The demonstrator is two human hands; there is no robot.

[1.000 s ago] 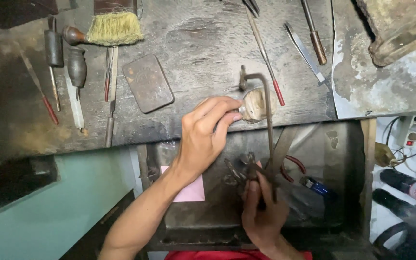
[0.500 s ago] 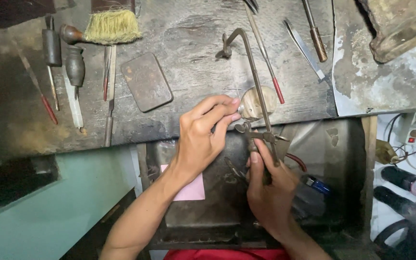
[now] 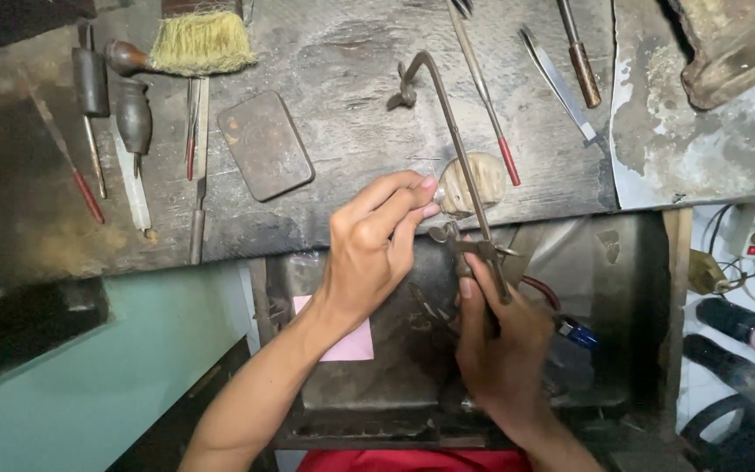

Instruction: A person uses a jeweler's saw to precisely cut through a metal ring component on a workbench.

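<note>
A metal saw frame (image 3: 447, 131) is gripped by its handle in the right hand (image 3: 500, 341), fingers wrapped tightly around it; the frame runs up toward twelve o'clock across the worn wooden bench (image 3: 351, 70). The left hand (image 3: 369, 253) is pinched shut at its fingertips on a small piece against the rounded wooden bench pin (image 3: 474, 179); the piece itself is too small to be made out. The saw's clamp end is seen just beside those fingertips, at about three o'clock from them.

At ten o'clock from the left hand a flat dark metal block (image 3: 266, 144) is laid on the bench, and further toward ten o'clock a straw-coloured brush (image 3: 194, 44) and several dark-handled gravers (image 3: 133, 118). A red-tipped tool (image 3: 487, 105) is laid at twelve o'clock, close beside the frame. Below the hands a metal catch tray (image 3: 622, 288) is seen, with a pink paper slip (image 3: 351, 341) at six o'clock from the left hand, partly covered by the forearm.
</note>
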